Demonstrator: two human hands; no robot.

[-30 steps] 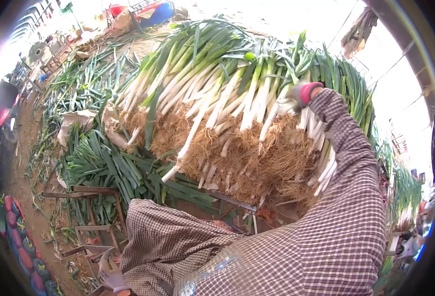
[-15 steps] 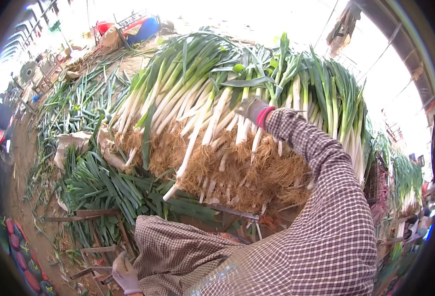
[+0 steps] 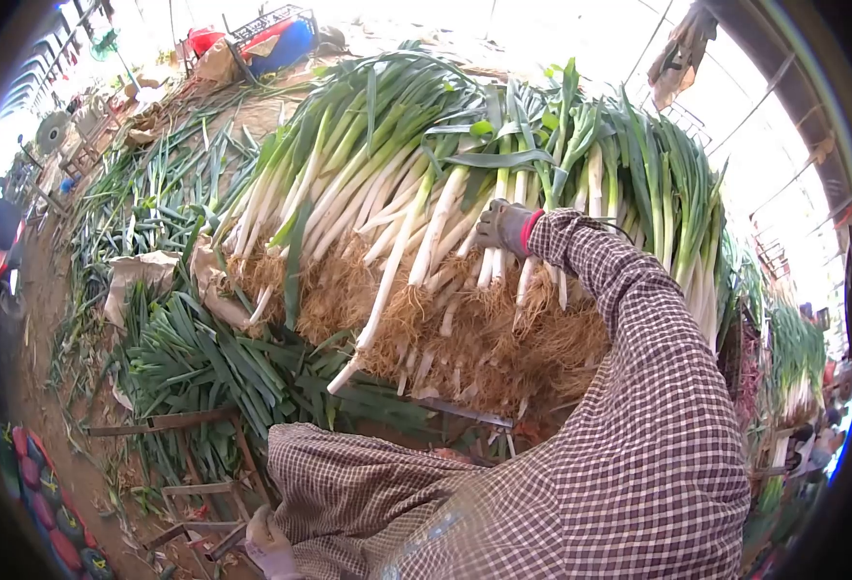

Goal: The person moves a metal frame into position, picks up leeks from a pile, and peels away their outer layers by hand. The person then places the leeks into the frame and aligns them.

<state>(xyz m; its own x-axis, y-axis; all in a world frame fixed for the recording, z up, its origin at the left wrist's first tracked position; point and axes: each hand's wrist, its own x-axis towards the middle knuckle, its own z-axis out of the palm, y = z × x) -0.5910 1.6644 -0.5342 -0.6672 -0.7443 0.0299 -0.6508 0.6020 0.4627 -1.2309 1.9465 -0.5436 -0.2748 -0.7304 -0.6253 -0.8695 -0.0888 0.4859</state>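
Note:
A long pile of leeks (image 3: 440,227) lies in front of me, with white stalks, green tops away from me and tangled brown roots toward me. My right hand (image 3: 505,228), in a grey glove with a pink cuff, is closed over the white stalks in the middle of the pile. The leaf tops rise beyond it. At the lower left, my left hand (image 3: 269,543), in a pale glove, is beside the end of a rusty metal frame (image 3: 199,530). Its fingers look curled together, and what they hold, if anything, is hidden.
Cut green leaves (image 3: 194,358) are heaped at the left, near torn brown paper (image 3: 141,280). More leeks (image 3: 798,358) stand at the far right. A blue container (image 3: 286,46) is at the back left, and dark red bundles (image 3: 44,493) lie at the lower left edge.
My view has shifted slightly. My right hand has moved a little to the right and down, over the stalks. My left hand appears lower and farther from the metal frame's end.

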